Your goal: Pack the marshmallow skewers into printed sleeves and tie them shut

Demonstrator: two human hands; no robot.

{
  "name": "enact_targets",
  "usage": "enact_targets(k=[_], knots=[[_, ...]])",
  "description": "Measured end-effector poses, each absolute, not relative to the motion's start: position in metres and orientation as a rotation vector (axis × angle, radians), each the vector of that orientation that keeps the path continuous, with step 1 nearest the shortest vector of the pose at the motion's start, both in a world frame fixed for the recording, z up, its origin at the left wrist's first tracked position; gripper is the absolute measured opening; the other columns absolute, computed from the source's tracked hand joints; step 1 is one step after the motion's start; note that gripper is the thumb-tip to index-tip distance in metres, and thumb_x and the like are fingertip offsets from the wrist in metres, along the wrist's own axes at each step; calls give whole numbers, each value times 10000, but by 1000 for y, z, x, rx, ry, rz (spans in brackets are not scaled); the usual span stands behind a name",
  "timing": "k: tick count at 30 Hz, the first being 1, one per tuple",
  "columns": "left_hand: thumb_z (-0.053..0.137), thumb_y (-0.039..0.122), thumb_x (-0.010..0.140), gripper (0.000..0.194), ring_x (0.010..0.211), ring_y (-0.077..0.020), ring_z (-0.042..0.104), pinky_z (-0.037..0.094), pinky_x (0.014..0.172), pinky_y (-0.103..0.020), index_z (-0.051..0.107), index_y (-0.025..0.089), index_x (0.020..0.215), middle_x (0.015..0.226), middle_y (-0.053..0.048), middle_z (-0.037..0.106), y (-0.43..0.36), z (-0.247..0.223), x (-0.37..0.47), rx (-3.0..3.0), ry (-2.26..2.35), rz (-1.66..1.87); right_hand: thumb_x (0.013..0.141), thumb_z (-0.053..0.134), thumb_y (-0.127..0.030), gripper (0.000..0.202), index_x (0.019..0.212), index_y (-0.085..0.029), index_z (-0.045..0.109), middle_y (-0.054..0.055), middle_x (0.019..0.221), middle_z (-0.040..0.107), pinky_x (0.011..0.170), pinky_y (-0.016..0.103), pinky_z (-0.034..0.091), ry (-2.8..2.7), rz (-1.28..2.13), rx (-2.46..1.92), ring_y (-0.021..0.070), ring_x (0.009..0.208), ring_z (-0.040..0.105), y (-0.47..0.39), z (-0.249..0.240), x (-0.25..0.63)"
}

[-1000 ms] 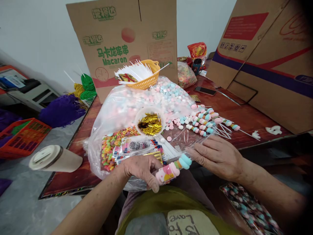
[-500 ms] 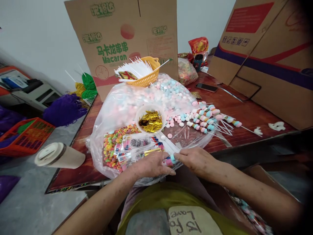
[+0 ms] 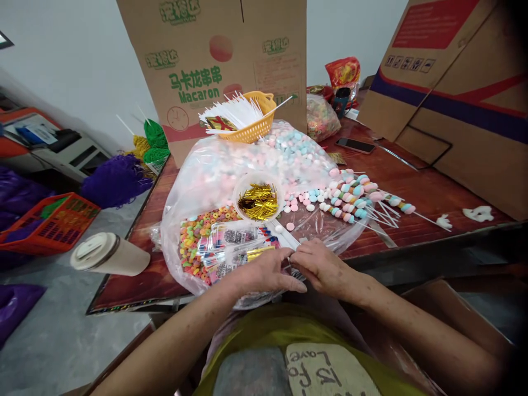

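In the head view, the left hand (image 3: 268, 271) is half curled, thumb apart; the right hand (image 3: 324, 268) bunches its fingers against it. What they hold is hidden (I cannot tell). Thin white sticks (image 3: 289, 238) lie at eleven o'clock, just beyond; glossy printed packets (image 3: 235, 237) at ten. A forearm dragging the translucent plastic bag (image 3: 170, 247) could spill them.

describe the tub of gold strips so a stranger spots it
Start at the tall cardboard box marked Macaron, then the bag of pastel sweets before it. Just in front of those sweets, beyond the left hand, sits a round whitish tub. Its heap of gold strips sets it apart from the ring-shaped pieces beside it.
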State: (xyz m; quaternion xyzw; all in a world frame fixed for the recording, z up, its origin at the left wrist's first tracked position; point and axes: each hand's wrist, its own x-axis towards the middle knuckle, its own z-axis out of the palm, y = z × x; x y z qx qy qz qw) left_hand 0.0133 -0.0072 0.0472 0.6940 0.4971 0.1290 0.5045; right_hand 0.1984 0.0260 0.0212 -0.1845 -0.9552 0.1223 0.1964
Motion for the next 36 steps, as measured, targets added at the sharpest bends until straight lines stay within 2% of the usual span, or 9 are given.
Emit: enact_targets(k=[3, 6, 8, 12, 16, 19, 26, 32, 36], knots=[[675, 344, 694, 612, 916, -170, 552, 432, 746, -253, 446, 211, 1246, 1008, -31, 614, -5, 65, -17, 1593, 1084, 341, 893, 382, -139, 204, 777, -148, 550, 50, 708, 555, 652, 300, 270, -2594, 361, -488, 166, 724, 441, 36, 29, 207], [735, 382, 619, 460, 834, -175, 561, 422, 705, -230, 603, 183, 1011, 885, 5, 632, -9, 68, -40, 1718, 1063, 85, 903, 378, -151, 191, 812, -150, 546, 52, 719, 555, 670, 307, 276, -2554, 331, -448, 167, 730, 435, 45, 43, 217], [683, 408, 678, 320, 737, -149, 560, 408, 637, -210, 617, 167, 878, 778, 25, 618, -17, 62, -41, 1742, 1099, 20, 901, 384, -157, 189, 804, -155, 546, 47, 708, 545, 675, 313, 273, -2576, 291, -436, 167, 720, 428, 47, 51, 222], [540, 354, 811, 188, 726, -158, 577, 408, 637, -234, 583, 188, 888, 794, 0, 635, -32, 51, -26, 2006, 1568, 149, 910, 357, -170, 247, 725, -165, 519, 31, 666, 518, 675, 313, 270, -2700, 331, -506, 158, 686, 428, 46, 63, 227], [544, 229, 786, 107, 731, -223, 611, 423, 662, -305, 575, 171, 870, 774, -74, 650, -39, 54, -19, 2297, 2139, -38, 892, 369, -145, 247, 675, -171, 485, 30, 670, 531, 683, 308, 280, -2750, 398, -602, 154, 678, 445, 41, 66, 225], [576, 304, 775, 161, 723, -249, 628, 431, 650, -322, 602, 170, 860, 726, -90, 658, -39, 56, -22, 2323, 2261, -121, 888, 377, -146, 239, 681, -172, 495, 33, 672, 541, 685, 307, 286, -2726, 396, -638, 160, 684, 455, 38, 65, 224], [399, 692, 770, 597, 682, -286, 633, 396, 591, -320, 672, 165, 710, 672, -134, 670, -36, 55, -40, 2147, 2072, -368, 904, 373, -198, 254, 698, -170, 519, 38, 663, 529, 689, 316, 294, -2632, 366, -673, 169, 687, 457, 38, 70, 233], [549, 602, 744, 399, 672, -172, 587, 327, 561, -228, 648, 224, 825, 739, -10, 668, -33, 52, -29, 2068, 1789, 45, 896, 370, -161, 246, 699, -169, 517, 35, 677, 540, 688, 307, 290, -2690, 398, -590, 163, 696, 458, 35, 71, 226], [635, 568, 685, 388, 674, -159, 565, 339, 577, -221, 644, 215, 847, 711, 15, 651, -27, 50, -14, 1989, 1664, 135, 896, 370, -166, 263, 677, -157, 514, 42, 680, 550, 667, 301, 271, -2739, 351, -573, 158, 692, 445, 32, 65, 209]])
